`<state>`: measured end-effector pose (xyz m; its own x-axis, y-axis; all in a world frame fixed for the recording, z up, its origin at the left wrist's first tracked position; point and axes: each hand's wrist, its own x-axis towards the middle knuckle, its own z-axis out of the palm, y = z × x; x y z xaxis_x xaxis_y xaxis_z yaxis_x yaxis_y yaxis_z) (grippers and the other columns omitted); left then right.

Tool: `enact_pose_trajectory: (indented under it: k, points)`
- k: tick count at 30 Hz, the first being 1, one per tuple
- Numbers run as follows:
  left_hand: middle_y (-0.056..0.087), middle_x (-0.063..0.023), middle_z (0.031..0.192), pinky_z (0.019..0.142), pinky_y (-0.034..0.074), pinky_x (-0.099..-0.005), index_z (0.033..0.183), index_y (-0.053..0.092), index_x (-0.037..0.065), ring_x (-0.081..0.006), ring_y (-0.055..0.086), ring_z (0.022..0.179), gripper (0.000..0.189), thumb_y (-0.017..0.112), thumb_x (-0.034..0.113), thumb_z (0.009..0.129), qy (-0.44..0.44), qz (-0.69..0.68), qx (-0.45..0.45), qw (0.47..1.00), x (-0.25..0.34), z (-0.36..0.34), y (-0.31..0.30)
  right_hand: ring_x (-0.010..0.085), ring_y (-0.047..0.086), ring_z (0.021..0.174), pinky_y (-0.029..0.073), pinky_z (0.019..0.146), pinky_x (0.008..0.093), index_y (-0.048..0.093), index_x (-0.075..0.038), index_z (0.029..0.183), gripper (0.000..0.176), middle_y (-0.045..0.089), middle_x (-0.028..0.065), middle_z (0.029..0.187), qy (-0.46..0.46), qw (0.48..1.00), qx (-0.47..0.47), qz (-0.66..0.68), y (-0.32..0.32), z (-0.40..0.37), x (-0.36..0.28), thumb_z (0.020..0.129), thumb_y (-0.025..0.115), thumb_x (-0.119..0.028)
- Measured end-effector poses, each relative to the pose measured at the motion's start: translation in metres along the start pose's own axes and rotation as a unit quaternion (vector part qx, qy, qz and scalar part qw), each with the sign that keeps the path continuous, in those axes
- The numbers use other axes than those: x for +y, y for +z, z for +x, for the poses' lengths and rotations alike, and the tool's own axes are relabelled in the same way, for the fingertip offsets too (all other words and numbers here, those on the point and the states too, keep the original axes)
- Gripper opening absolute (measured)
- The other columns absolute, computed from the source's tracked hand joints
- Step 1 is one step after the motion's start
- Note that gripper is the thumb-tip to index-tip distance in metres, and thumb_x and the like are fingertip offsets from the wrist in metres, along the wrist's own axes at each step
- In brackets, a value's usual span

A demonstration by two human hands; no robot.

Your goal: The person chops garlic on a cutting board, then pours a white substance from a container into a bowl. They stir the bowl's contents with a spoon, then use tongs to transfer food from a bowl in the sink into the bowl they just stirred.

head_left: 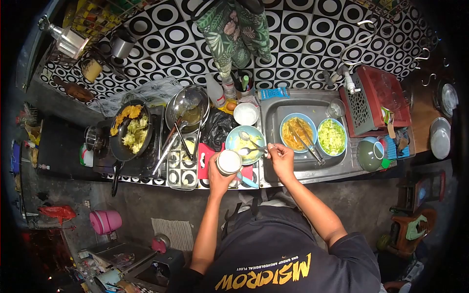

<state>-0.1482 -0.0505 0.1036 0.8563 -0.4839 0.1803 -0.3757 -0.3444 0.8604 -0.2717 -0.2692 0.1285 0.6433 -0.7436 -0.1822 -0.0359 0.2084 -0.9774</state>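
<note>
My left hand (218,175) grips a small round container (228,161) with white contents, held just in front of the counter edge. My right hand (281,157) holds a metal spoon (250,151) whose bowl points left, right beside the container's rim. Behind both lies a light blue plate (245,137) with yellowish remains and another spoon on it.
A black pan (129,129) of yellow-green food sits on the stove at left, a pot (188,107) with tongs beside it. The sink (312,161) holds a bowl of noodles (297,132) and a bowl of shredded greens (331,137). A red dish rack (376,97) stands at right.
</note>
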Motion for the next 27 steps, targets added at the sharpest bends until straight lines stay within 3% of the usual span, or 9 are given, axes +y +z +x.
enact_pose_trajectory:
  k: [4,7,10,11,14,17,20,27]
  points:
    - [0.063,-0.0186,0.134,0.108,0.051,-0.0451,0.140,0.049,0.003,-0.0341,0.063,0.125,0.091,0.101,0.018,0.066,-0.006,0.019,0.022,1.000,-0.002,-0.001,-0.001,0.0022,0.054,0.066,0.040,0.059,0.0225,0.077,0.005,0.096,0.025,0.067,-0.0021,0.075,-0.024,0.999,0.017,-0.015,0.000,0.005,0.013,0.106,0.070,-0.016]
    - [0.062,-0.0191,0.134,0.108,0.051,-0.0452,0.140,0.049,0.003,-0.0341,0.063,0.126,0.092,0.101,0.019,0.066,-0.017,0.013,0.025,0.999,-0.003,-0.002,-0.001,0.0034,0.052,0.064,0.039,0.057,0.0264,0.079,0.006,0.097,0.024,0.066,0.0007,0.071,-0.034,0.992,0.042,-0.112,0.005,0.000,0.010,0.105,0.071,-0.016]
    - [0.062,-0.0191,0.134,0.109,0.051,-0.0452,0.140,0.049,0.003,-0.0338,0.063,0.126,0.092,0.101,0.020,0.067,-0.024,0.009,0.024,0.999,-0.005,-0.004,-0.003,0.0096,0.052,0.059,0.039,0.056,0.0310,0.079,0.005,0.098,0.020,0.065,0.0080,0.068,-0.155,0.973,0.026,-0.172,0.009,0.002,0.019,0.102,0.071,-0.014]
    - [0.062,-0.0190,0.134,0.109,0.050,-0.0451,0.140,0.049,0.003,-0.0336,0.063,0.126,0.091,0.101,0.020,0.067,-0.026,0.009,0.024,0.999,-0.006,-0.005,-0.003,0.0205,0.057,0.057,0.042,0.056,0.0358,0.079,0.004,0.101,0.017,0.067,0.0154,0.073,-0.196,0.958,0.025,-0.207,0.009,0.002,0.022,0.101,0.071,-0.011]
    - [0.062,-0.0191,0.134,0.109,0.050,-0.0449,0.140,0.048,0.002,-0.0335,0.063,0.127,0.091,0.101,0.020,0.067,-0.026,0.007,0.026,0.999,-0.005,-0.006,-0.005,0.0318,0.063,0.062,0.046,0.060,0.0407,0.078,0.003,0.105,0.016,0.070,0.0191,0.081,-0.233,0.940,-0.011,-0.248,0.010,0.001,0.022,0.101,0.070,-0.010]
    - [0.062,-0.0190,0.134,0.109,0.051,-0.0447,0.140,0.048,0.003,-0.0332,0.063,0.127,0.092,0.101,0.020,0.067,-0.029,0.013,0.023,0.999,-0.005,-0.006,-0.006,0.0363,0.067,0.070,0.051,0.064,0.0447,0.078,0.002,0.106,0.015,0.071,0.0181,0.085,-0.282,0.917,-0.037,-0.280,0.009,0.003,0.031,0.100,0.070,-0.009]
    - [0.062,-0.0202,0.135,0.108,0.051,-0.0475,0.140,0.050,0.002,-0.0369,0.062,0.126,0.091,0.102,0.017,0.067,-0.026,-0.001,0.027,0.999,-0.003,-0.006,-0.006,0.0365,0.068,0.076,0.054,0.066,0.0459,0.079,0.000,0.105,0.013,0.071,0.0157,0.085,-0.351,0.882,-0.058,-0.309,0.008,0.004,0.032,0.097,0.072,-0.007]
    - [0.061,-0.0207,0.137,0.109,0.050,-0.0480,0.141,0.049,0.003,-0.0375,0.062,0.128,0.093,0.102,0.017,0.066,-0.034,-0.007,0.018,0.999,-0.007,-0.007,-0.005,0.0342,0.070,0.078,0.056,0.068,0.0453,0.078,0.000,0.106,0.012,0.072,0.0141,0.087,-0.362,0.862,-0.084,-0.345,0.005,0.000,0.026,0.096,0.073,-0.006]
